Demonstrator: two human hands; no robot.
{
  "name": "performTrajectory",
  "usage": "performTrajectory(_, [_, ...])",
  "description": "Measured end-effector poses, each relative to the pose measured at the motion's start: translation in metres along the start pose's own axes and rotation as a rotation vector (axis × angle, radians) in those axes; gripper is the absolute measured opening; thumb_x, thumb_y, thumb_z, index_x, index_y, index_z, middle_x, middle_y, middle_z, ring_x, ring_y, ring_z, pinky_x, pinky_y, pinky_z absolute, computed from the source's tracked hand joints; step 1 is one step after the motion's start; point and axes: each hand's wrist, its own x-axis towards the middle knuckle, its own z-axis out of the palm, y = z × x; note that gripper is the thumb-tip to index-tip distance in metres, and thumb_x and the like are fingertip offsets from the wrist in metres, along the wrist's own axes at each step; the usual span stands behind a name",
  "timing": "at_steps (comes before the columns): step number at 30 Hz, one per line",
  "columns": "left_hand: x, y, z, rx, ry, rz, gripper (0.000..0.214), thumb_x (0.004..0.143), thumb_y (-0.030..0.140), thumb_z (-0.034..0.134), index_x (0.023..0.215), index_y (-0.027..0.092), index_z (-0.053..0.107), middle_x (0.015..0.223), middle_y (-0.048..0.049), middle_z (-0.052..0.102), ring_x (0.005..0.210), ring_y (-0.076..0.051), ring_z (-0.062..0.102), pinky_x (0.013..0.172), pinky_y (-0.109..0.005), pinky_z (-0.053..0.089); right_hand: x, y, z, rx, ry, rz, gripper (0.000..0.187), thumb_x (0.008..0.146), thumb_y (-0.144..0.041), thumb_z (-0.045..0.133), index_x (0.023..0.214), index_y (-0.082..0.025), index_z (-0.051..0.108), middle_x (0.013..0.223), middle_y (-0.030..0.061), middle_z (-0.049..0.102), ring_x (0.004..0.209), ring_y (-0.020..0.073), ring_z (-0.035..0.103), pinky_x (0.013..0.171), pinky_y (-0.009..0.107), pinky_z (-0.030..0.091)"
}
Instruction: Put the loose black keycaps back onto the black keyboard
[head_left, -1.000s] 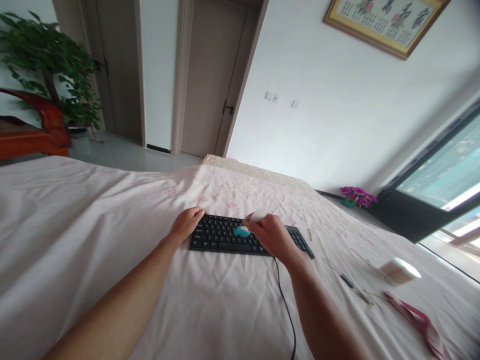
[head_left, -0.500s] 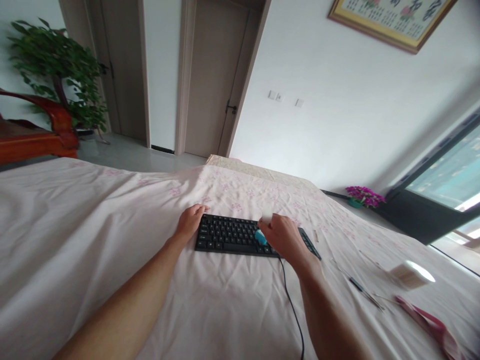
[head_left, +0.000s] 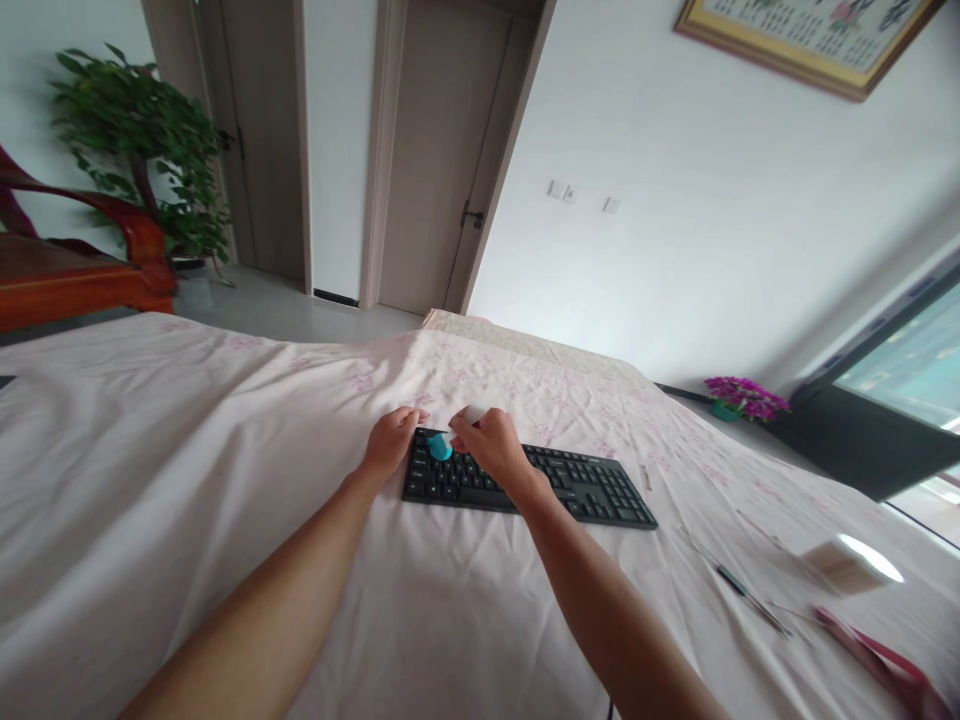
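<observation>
A black keyboard (head_left: 600, 495) lies across the floral bedsheet in front of me. My left hand (head_left: 390, 440) is closed at the keyboard's upper left edge, fingers together and thumb side against it. My right hand (head_left: 487, 440) is over the left half of the keys, its fingers wrapped round the white handle of a small brush (head_left: 440, 447). The brush's blue head rests at the upper left keys, close to my left hand; its bristles are too small to make out. My right hand and wrist hide some of the middle keys.
On the sheet at right lie a thin tool with a dark handle (head_left: 739, 585), a round tub (head_left: 855, 565), a pink strap (head_left: 877, 655) and a small thin stick (head_left: 648, 478). Beyond the bed stand a red wooden chair (head_left: 142, 250) and a potted plant (head_left: 139, 140).
My right hand has moved left along the keyboard with the brush, from the middle-right keys to the upper left ones. My left hand stays at the left edge. The view has shifted slightly.
</observation>
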Motion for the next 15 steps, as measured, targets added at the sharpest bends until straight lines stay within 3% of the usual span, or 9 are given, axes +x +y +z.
performTrajectory(3, [0.000,-0.003,0.001,-0.026,0.013,0.013,0.038,0.086,0.039,0.037,0.095,0.020,0.069,0.101,-0.0037,0.072,0.098,-0.019,0.063,0.088,-0.029,0.045,-0.006,-0.008,-0.017,-0.056,-0.255,0.100,0.020,0.072,-0.021,0.052,0.057,-0.016,0.063,0.050,0.0042,0.064,0.049,0.0163,0.061,0.050,0.024,0.047])
performTrajectory(5, [0.000,-0.005,0.002,-0.046,0.015,0.031,0.039,0.086,0.041,0.037,0.096,0.020,0.069,0.101,-0.0038,0.072,0.097,-0.019,0.064,0.088,-0.029,0.046,-0.008,-0.013,-0.028,-0.078,-0.315,0.149,0.019,0.070,-0.019,0.053,0.052,-0.016,0.060,0.046,0.0045,0.061,0.042,0.0163,0.058,0.045,0.025,0.045])
performTrajectory(8, [0.001,-0.006,0.001,-0.056,0.006,0.044,0.039,0.086,0.040,0.037,0.095,0.020,0.069,0.100,-0.0040,0.072,0.097,-0.019,0.064,0.088,-0.028,0.046,-0.004,-0.018,-0.033,-0.037,-0.173,0.093,0.019,0.073,-0.021,0.051,0.059,-0.016,0.063,0.049,0.0044,0.063,0.045,0.0162,0.059,0.047,0.024,0.046])
performTrajectory(11, [0.003,-0.005,0.000,-0.041,0.000,0.011,0.037,0.085,0.039,0.038,0.094,0.021,0.069,0.100,-0.0033,0.072,0.098,-0.019,0.064,0.088,-0.028,0.046,0.003,-0.018,-0.021,0.008,0.006,-0.003,0.024,0.079,-0.027,0.049,0.069,-0.016,0.067,0.057,0.0045,0.066,0.056,0.0162,0.063,0.055,0.023,0.047])
performTrajectory(15, [0.004,-0.005,-0.001,-0.035,-0.006,-0.024,0.036,0.085,0.040,0.039,0.094,0.022,0.068,0.100,-0.0023,0.072,0.095,-0.019,0.064,0.086,-0.028,0.046,0.006,-0.017,0.000,-0.045,0.058,-0.037,0.031,0.084,-0.033,0.047,0.067,-0.016,0.066,0.060,0.0043,0.067,0.064,0.0161,0.065,0.061,0.023,0.047])
